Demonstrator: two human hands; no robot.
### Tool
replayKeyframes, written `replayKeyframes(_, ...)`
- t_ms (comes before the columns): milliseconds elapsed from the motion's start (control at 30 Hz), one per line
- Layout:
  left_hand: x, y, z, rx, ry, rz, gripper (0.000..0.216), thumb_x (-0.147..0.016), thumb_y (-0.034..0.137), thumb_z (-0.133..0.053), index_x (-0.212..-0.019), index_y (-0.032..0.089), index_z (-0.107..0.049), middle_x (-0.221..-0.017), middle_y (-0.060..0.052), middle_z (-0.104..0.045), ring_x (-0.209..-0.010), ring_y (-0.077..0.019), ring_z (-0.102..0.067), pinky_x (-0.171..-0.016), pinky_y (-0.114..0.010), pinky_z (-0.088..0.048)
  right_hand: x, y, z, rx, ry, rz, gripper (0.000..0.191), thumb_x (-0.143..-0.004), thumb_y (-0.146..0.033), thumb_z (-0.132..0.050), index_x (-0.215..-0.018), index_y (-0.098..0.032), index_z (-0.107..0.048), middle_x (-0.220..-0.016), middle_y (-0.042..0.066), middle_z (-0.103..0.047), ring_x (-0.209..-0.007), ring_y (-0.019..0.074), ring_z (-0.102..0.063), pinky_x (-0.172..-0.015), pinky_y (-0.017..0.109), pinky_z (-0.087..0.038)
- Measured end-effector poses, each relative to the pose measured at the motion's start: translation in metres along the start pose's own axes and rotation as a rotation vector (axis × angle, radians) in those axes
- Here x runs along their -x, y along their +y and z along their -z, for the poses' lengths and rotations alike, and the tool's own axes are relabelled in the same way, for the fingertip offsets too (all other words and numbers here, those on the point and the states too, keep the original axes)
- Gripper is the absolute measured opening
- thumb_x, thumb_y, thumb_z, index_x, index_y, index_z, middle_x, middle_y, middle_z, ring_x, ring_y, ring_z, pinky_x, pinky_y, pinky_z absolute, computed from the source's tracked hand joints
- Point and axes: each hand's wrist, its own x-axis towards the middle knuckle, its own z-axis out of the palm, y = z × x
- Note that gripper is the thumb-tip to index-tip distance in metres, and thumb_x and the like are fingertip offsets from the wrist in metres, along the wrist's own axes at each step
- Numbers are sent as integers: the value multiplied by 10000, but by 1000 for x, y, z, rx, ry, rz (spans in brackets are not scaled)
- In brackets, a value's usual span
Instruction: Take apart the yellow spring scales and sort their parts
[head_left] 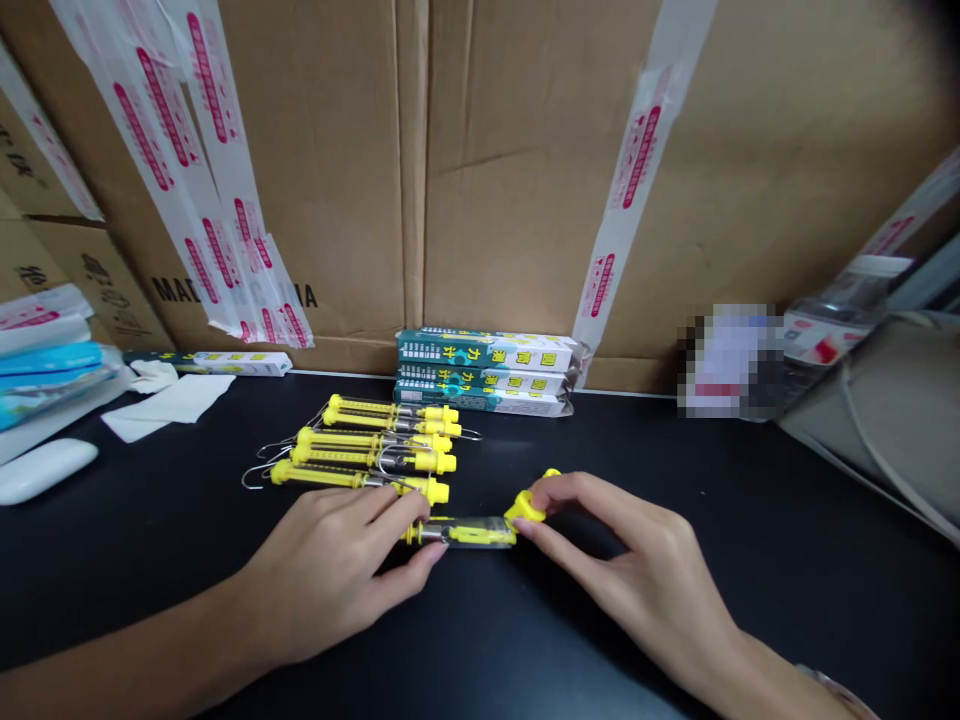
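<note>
My left hand (352,550) is closed round a clear-tubed spring scale (480,534) with yellow inner parts, lying nearly level just above or on the black table. Its left part is hidden under my fingers. At the tube's right end, my right hand (630,560) pinches a yellow end cap (527,507) between thumb and forefinger. The cap is tilted and right by the tube's end; I cannot tell whether they touch. Behind my left hand lie several more yellow spring scales (367,440) in a row, with metal hooks at their ends.
Several printed boxes (487,365) are stacked at the back, and another box (247,363) lies farther left. White paper scraps (172,405), a white mouse-like object (49,472) and blue packs (52,365) are at left. A plastic bottle (832,325) stands right. Large cardboard (517,200) closes off the back.
</note>
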Motion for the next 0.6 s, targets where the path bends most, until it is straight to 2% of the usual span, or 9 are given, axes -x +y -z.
replayKeyframes(200,0,1,0,5,-3,26,215,-993,294,-506,-895,180,-660,-722,26,-688,-565,-154,-668,-545,-304,-454,-3,-1,-3,-79,60,-131,95,-922,-292,-695,-911,-236,-619,-865,-22,-709,-781,141,-696,-738,226,-537)
replayKeyframes(333,-1,3,-3,8,-1,48,173,-969,300,-539,-906,197,-663,-722,38,-691,-581,-161,-679,-558,-304,-461,-5,-3,-8,-147,76,-166,114,-925,-313,-693,-908,-240,-607,-872,-17,-697,-804,146,-691,-753,232,-547)
replayKeyframes(467,-3,7,-4,33,-28,50,188,-969,311,-522,-879,221,-661,-694,43,-680,-586,-175,-686,-542,-304,-471,-2,-6,-11,-174,33,-132,106,-924,-239,-690,-965,-249,-592,-902,-23,-686,-805,129,-688,-750,208,-554)
replayKeyframes(600,-3,5,-2,5,16,-14,205,-979,296,-510,-890,207,-671,-676,24,-669,-566,-177,-676,-531,-303,-488,-1,-8,-9,-119,17,4,246,-949,-154,-629,-1170,-260,-604,-1042,4,-677,-918,128,-681,-820,199,-544)
